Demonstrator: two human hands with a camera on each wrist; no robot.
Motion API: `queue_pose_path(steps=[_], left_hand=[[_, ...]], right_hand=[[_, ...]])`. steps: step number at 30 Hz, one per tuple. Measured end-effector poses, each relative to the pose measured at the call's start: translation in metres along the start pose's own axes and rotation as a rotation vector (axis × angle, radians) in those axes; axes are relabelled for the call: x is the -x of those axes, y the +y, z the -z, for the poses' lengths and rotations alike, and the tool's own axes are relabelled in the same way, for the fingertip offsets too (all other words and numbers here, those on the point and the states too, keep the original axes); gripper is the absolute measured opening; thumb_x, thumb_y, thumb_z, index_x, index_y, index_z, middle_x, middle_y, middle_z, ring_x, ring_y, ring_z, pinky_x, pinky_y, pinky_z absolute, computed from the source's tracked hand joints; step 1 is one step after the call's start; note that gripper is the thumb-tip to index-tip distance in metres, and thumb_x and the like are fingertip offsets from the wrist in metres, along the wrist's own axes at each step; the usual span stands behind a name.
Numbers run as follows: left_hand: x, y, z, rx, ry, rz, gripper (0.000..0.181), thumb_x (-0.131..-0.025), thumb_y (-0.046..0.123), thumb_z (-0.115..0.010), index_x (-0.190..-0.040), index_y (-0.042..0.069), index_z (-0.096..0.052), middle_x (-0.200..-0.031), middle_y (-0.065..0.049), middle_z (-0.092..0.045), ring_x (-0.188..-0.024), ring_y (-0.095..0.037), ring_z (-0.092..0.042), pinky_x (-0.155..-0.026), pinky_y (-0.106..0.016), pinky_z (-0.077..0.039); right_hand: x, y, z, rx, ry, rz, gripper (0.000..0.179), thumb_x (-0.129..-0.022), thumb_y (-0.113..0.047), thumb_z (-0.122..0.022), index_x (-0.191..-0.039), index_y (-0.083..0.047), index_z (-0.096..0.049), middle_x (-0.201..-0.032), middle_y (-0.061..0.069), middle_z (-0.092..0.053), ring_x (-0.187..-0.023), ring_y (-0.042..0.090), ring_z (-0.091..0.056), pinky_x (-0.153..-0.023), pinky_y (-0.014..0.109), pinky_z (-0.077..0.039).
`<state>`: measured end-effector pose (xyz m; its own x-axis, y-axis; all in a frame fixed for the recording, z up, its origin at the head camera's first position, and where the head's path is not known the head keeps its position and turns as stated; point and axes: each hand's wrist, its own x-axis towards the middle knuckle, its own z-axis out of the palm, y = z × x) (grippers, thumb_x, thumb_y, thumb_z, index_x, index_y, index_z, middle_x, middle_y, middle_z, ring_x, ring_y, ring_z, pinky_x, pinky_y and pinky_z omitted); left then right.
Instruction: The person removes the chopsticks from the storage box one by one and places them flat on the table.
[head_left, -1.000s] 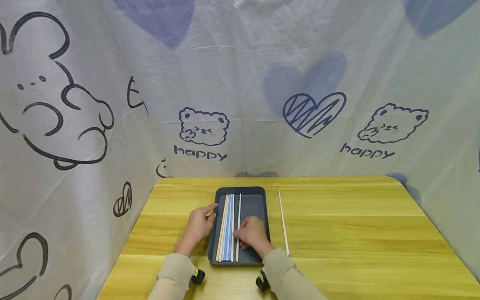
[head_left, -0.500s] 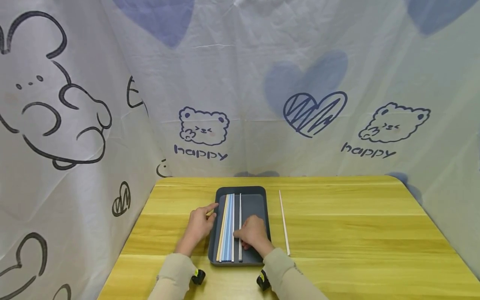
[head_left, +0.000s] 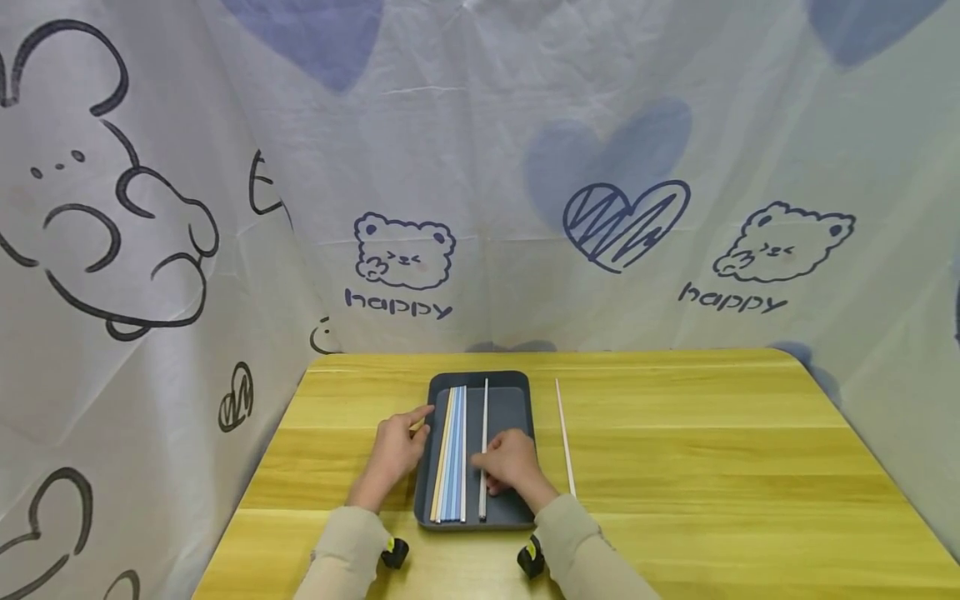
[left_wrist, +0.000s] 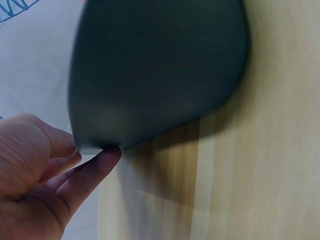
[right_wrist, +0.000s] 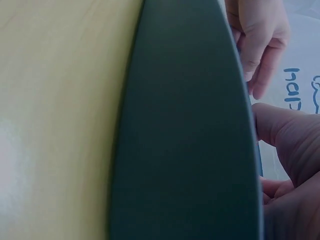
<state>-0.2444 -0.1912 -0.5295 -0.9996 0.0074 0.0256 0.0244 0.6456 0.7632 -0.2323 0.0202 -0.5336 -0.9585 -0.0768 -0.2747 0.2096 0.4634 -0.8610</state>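
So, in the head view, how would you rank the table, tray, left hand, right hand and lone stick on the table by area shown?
1. Table
2. Tray
3. Left hand and right hand: about alike, so not ranked against each other
4. Lone stick: long, but very thin

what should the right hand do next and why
Probably lift the thin pale chopstick from the dark grey rectangular tray to the yellow woodgrain table: the right hand pinches it, apart from the multicoloured chopstick row, and another white chopstick lies there.
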Motion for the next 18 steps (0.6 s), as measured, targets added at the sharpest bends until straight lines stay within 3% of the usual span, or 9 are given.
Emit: queue_pose_path(steps=[8, 18], left_hand=[[0.000, 0.000, -0.001, -0.003, 0.000, 0.000, 0.043, -0.105, 0.005, -0.062, -0.148, 0.009, -0.062, -0.148, -0.026, -0.060, -0.051, -0.011, -0.052, -0.044, -0.023, -0.042], [0.000, 0.001, -0.001, -0.013, 0.008, -0.010, 0.042, -0.105, 0.005, -0.062, -0.146, 0.009, -0.063, -0.151, -0.021, -0.059, -0.052, -0.011, -0.053, -0.045, -0.023, -0.043]], right_hand=[[0.004, -0.005, 0.007, -0.118, -0.020, 0.002, 0.014, -0.084, -0.004, -0.076, -0.089, 0.000, -0.064, -0.064, 0.007, -0.062, -0.044, 0.013, -0.062, -0.051, 0.035, -0.061], [0.009, -0.015, 0.031, -0.206, -0.035, 0.017, 0.026, -0.084, -0.003, -0.073, -0.106, 0.001, -0.060, -0.065, 0.007, -0.062, -0.048, 0.014, -0.060, -0.055, 0.041, -0.063]])
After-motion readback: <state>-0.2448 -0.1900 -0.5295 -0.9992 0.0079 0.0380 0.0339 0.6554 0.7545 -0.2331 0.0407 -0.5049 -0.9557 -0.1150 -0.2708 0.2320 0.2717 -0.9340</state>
